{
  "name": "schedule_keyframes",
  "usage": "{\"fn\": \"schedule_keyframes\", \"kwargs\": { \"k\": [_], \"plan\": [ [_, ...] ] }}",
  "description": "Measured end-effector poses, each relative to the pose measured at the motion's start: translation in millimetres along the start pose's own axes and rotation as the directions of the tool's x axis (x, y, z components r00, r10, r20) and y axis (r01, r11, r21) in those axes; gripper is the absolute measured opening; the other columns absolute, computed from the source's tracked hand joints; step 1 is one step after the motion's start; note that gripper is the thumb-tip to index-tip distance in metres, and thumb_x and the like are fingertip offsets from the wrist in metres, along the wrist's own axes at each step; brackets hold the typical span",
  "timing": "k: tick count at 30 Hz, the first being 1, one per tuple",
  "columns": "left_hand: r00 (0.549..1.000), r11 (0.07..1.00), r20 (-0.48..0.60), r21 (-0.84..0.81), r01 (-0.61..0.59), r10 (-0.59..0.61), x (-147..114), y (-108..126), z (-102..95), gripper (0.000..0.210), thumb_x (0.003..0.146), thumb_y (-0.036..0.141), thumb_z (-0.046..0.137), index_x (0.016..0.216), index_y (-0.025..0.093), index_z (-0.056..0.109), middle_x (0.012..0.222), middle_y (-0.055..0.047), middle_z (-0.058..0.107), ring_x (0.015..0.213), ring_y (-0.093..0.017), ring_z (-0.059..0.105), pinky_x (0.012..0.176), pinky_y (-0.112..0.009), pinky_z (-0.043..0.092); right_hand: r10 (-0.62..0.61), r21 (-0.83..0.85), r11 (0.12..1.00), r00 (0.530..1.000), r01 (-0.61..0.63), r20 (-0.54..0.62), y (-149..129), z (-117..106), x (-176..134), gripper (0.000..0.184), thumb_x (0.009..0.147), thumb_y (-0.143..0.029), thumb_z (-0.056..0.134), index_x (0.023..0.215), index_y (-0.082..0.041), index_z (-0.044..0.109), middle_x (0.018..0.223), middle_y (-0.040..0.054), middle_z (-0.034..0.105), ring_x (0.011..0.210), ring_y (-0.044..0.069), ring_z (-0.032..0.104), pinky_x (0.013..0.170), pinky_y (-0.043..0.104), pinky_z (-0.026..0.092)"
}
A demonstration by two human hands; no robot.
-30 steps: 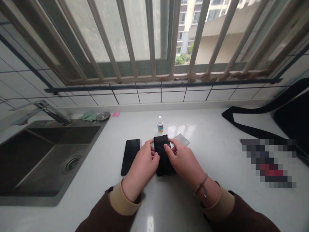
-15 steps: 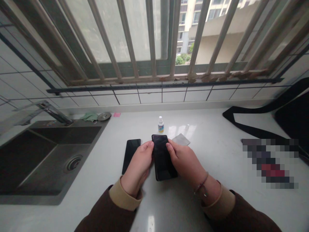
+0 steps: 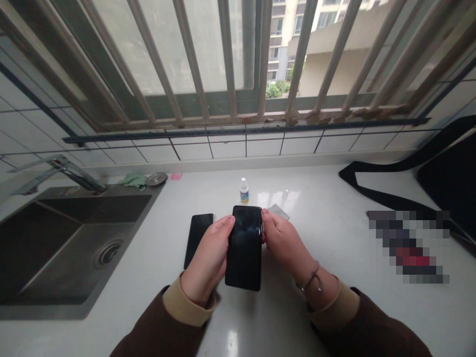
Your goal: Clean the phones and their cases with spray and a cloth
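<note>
Between my two hands I hold a black smartphone [image 3: 243, 250] above the counter, its dark glossy face toward me. My left hand [image 3: 210, 253] grips its left edge, thumb near the upper corner. My right hand [image 3: 284, 238] pinches the upper right edge with thumb and fingers. A second black phone [image 3: 196, 235] lies on the counter, partly hidden behind my left hand. Just beyond the held phone stands a small white bottle [image 3: 244, 191] with a coloured label. A grey cloth-like square [image 3: 278, 211] lies behind my right hand, and a tiny clear cap-like piece [image 3: 285, 193] is farther back.
A dark sink [image 3: 74, 248] with a chrome faucet [image 3: 74, 173] is at the left. By it lie a green cloth [image 3: 134, 181], a metal drain cover [image 3: 156, 179] and a pink slip [image 3: 176, 176]. A black strap [image 3: 357, 186] and a pixelated patch are at the right.
The held phone has turned more upright and its face tilts more toward me. My right thumb has shifted from over the face to its edge. The view has shifted slightly.
</note>
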State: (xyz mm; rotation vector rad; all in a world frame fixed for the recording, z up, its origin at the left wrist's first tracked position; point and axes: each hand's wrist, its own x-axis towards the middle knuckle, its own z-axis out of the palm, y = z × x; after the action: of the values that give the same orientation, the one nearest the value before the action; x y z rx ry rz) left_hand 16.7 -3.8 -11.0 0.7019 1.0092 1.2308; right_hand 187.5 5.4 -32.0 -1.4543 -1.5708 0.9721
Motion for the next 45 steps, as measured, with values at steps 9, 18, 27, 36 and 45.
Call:
{"fn": "schedule_keyframes", "kwargs": {
  "k": [9,18,27,36,45],
  "plan": [
    [0.990,0.981,0.142,0.194,-0.004,-0.024,-4,1,-0.7,0.031,0.095,0.045,0.075,0.100,0.015,0.082,0.096,-0.009,0.079,0.087,-0.021,0.069,0.089,-0.033,0.054,0.087,0.224,0.970,0.995,-0.095,0.043,-1,3,-1,0.074,0.105,-0.082,0.031,0.075,-0.021,0.062,0.065,0.0025,0.060,0.060,0.018,0.058,0.054,0.029,0.043],
    [0.988,0.945,0.040,0.289,-0.152,0.147,-3,0,-3.9,0.036,0.098,0.052,0.072,0.095,0.017,0.075,0.090,-0.006,0.073,0.080,-0.019,0.064,0.071,-0.029,0.052,0.159,0.330,0.922,0.975,-0.202,0.154,-4,4,-2,0.083,0.097,-0.094,0.025,0.071,-0.022,0.059,0.054,0.0010,0.056,0.048,0.016,0.054,0.047,0.028,0.040],
    [0.925,0.945,-0.283,-0.132,-0.298,0.252,7,16,-5.0,0.018,0.099,0.034,0.073,0.098,0.017,0.067,0.083,-0.001,0.071,0.067,-0.012,0.066,0.061,-0.021,0.054,0.007,0.372,0.923,0.971,-0.098,0.238,-4,10,-6,0.095,0.096,-0.096,0.019,0.062,-0.019,0.064,0.056,0.0076,0.065,0.050,0.014,0.057,0.053,0.027,0.044],
    [0.960,0.967,-0.234,-0.164,-0.194,0.152,3,13,-0.9,0.015,0.102,0.031,0.070,0.107,0.017,0.068,0.090,-0.003,0.075,0.070,-0.011,0.069,0.062,-0.019,0.054,0.031,0.183,0.982,0.995,-0.048,0.092,-9,3,-10,0.094,0.104,-0.085,0.013,0.050,-0.022,0.058,0.047,0.0049,0.057,0.048,0.015,0.056,0.056,0.029,0.042],
    [0.966,0.969,-0.196,-0.143,-0.201,0.171,0,12,2.1,0.021,0.100,0.036,0.074,0.111,0.019,0.067,0.086,-0.001,0.073,0.070,-0.012,0.068,0.066,-0.023,0.057,0.012,0.038,0.999,0.999,-0.010,-0.033,-10,2,-8,0.090,0.110,-0.075,0.015,0.043,-0.025,0.048,0.042,0.0032,0.051,0.047,0.014,0.054,0.061,0.030,0.043]
  ]
}}
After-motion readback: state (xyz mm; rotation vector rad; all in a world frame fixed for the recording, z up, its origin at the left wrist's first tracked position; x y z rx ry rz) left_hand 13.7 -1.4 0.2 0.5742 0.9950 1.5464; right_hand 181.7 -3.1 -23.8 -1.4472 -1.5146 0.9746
